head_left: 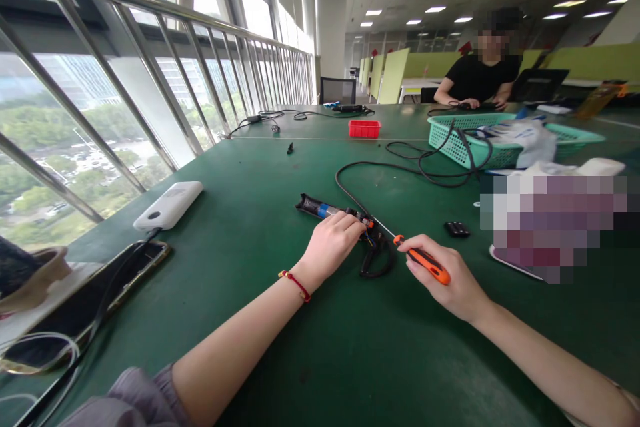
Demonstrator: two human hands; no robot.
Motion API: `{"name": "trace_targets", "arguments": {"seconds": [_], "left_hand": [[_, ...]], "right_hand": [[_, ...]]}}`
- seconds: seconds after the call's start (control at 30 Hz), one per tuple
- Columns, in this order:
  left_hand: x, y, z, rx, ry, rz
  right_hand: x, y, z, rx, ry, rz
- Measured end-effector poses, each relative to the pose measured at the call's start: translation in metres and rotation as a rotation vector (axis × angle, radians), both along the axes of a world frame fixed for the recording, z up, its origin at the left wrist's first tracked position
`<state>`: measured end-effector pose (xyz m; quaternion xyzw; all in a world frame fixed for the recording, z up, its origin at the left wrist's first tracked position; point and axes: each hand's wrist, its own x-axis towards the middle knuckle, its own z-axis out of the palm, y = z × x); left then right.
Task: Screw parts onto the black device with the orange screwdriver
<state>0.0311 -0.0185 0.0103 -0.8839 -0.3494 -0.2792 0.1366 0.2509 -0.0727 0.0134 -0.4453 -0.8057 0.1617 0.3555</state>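
The black tool (313,207) lies before me on the green table (250,267), and I take it as the centre of my clock, twelve pointing straight away from me. My left hand (334,240) comes in from seven o'clock, fingers curled in a narrow hold over its middle; my own knuckles hide the fingertips. The casing is open: a blue cylinder (326,211) shows toward ten o'clock, thin wires (371,239) on the opposite side.

In my right hand (450,270), at four o'clock, I grip an orange-and-black screwdriver (429,265) by its handle, fingers closed round it. Its shaft slants toward ten o'clock, tip right by the tool's near-right parts; I cannot tell whether it touches.

A black cable (360,164) loops away toward the turquoise basket (453,141) at two o'clock. The red tray (365,129) sits at twelve, a small black piece (290,149) at eleven, a white power bank (173,203) at nine. A small black case (457,229) lies at three, and another person (483,77) works beyond, at one.
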Motion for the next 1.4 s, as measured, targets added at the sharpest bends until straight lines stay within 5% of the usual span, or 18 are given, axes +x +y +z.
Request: {"name": "trace_targets", "arguments": {"seconds": [0.77, 1.13, 1.4], "left_hand": [[0.002, 0.002, 0.000, 0.073, 0.079, -0.044], [-0.002, 0.008, -0.006, -0.070, -0.180, 0.045], [-0.005, 0.011, -0.005, -0.122, -0.214, -0.029]], "right_hand": [[-0.002, -0.001, -0.006, 0.050, 0.039, 0.016], [-0.001, -0.002, -0.008, 0.125, 0.104, 0.028], [-0.002, -0.002, -0.008, 0.142, 0.124, 0.039]]}}
